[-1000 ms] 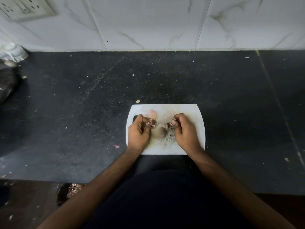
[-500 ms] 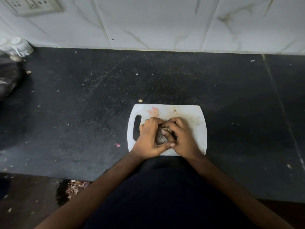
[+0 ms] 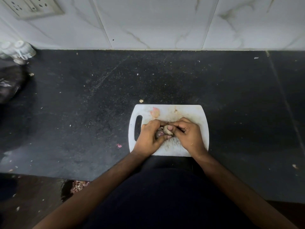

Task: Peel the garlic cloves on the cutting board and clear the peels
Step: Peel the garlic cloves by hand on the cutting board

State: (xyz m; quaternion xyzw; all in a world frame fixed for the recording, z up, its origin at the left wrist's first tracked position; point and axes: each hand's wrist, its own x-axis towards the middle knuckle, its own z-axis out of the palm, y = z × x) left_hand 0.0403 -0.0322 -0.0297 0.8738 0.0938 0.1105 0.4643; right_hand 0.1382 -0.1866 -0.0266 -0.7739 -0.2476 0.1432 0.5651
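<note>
Both hands meet over the middle of the white cutting board (image 3: 189, 113), which lies flat on the dark counter (image 3: 82, 104). The left hand (image 3: 149, 138) curls around a garlic piece (image 3: 162, 132) and holds it from the side and below, so it cannot roll away. The right hand (image 3: 189, 134) pinches the same garlic from the other side, with its thumb pressed on the pale top. This looks like a way to pull the skin loose while the other hand keeps the garlic still. The garlic sits just above the board, so any skin that comes off should fall on the board and not on the counter.

A pink peel (image 3: 155, 112) lies on the board's far edge, near the handle slot (image 3: 138, 128). A tiny peel bit (image 3: 141, 101) sits just past the board's far edge on the counter. Another pink bit (image 3: 119, 145) lies on the counter, left of the board. These still need clearing, so the job seems only partly done.
</note>
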